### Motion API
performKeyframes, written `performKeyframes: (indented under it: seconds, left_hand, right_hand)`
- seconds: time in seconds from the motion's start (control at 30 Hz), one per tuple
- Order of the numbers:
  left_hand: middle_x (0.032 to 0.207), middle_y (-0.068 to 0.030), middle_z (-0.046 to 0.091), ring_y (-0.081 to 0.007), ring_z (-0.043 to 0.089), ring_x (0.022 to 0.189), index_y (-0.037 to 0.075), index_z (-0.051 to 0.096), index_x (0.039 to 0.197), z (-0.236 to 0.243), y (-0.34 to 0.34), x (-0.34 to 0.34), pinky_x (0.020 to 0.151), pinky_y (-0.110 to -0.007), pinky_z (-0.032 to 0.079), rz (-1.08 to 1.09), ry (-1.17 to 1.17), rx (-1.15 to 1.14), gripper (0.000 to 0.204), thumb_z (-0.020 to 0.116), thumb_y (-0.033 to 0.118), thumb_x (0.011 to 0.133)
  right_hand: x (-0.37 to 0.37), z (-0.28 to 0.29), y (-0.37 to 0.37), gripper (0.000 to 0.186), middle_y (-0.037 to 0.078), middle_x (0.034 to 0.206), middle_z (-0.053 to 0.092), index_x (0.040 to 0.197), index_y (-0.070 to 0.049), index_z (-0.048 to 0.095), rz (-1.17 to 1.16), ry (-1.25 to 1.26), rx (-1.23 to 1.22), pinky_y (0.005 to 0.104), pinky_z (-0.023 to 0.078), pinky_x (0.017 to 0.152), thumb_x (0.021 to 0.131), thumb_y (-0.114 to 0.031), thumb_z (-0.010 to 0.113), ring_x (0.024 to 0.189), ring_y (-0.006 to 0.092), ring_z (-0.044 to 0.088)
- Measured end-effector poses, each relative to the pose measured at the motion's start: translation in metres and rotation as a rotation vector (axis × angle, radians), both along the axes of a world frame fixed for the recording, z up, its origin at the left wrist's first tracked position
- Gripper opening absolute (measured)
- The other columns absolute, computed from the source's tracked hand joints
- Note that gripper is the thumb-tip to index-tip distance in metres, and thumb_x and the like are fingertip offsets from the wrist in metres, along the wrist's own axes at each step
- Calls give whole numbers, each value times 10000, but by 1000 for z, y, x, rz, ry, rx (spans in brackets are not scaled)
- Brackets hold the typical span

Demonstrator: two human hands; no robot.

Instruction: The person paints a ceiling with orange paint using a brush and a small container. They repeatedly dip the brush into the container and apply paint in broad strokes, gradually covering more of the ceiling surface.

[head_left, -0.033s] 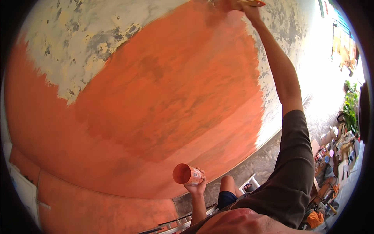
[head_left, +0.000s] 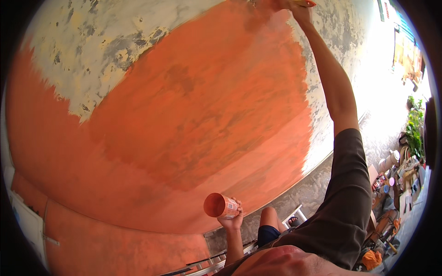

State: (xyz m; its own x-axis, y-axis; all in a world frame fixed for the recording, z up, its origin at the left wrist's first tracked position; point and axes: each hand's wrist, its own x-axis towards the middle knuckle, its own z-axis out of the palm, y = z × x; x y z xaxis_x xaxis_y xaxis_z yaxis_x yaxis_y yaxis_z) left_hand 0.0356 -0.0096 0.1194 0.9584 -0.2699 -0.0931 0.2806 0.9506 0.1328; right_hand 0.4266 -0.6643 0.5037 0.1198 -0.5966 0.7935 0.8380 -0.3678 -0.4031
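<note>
My right arm is stretched up to the top of the wall, and my right hand (head_left: 297, 10) is closed on a paintbrush (head_left: 305, 3) whose handle end is red and yellow. The bristles are smeared and partly hidden at the frame's upper edge, over the freshly painted orange area. Low in the middle, my left hand (head_left: 234, 221) wraps round a paint can (head_left: 222, 205), tilted with its open mouth toward the left. Orange coats the inside of the can. The wall (head_left: 198, 106) carries darker and lighter orange paint, with bare mottled grey and yellowish plaster (head_left: 101, 50) at the upper left.
A metal ladder (head_left: 209, 266) lies beneath my left forearm, and a white step frame (head_left: 298, 214) shows by my foot. Along the right are a green plant (head_left: 414, 129), an orange cloth (head_left: 372, 260) and piled clutter. A whitish door (head_left: 28, 225) stands at lower left.
My right hand and the brush have shifted slightly to the right along the top of the wall. The left hand and the can have hardly moved.
</note>
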Motion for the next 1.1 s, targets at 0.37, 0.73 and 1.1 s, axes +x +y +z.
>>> performKeyframes:
  seconds: [0.37, 0.73, 1.1]
  left_hand:
    - [1249, -201, 617, -373, 581, 1126, -14, 572, 1283, -7, 15, -29, 804, -403, 551, 133, 63, -4, 664, 690, 471, 846]
    - [1255, -196, 612, -363, 568, 1153, 6, 589, 1272, -5, 12, -26, 817, -405, 549, 132, 24, 13, 617, 689, 444, 849]
    - [1266, -197, 608, -356, 565, 1161, -9, 574, 1283, -9, 20, -24, 829, -414, 554, 121, 25, -32, 646, 694, 460, 853]
  right_hand:
    - [-54, 13, 197, 297, 126, 1052, 719, 1202, -45, 694, -265, -168, -634, 399, 576, 822, 910, -11, 648, 972, 276, 701]
    - [-22, 14, 94, 284, 123, 821, 735, 1002, -46, 749, -366, 95, 14, 341, 542, 694, 958, -324, 710, 768, 183, 683]
    - [-75, 47, 194, 261, 79, 1121, 747, 1182, -24, 720, 211, 69, -448, 357, 566, 844, 943, -126, 692, 1019, 186, 685]
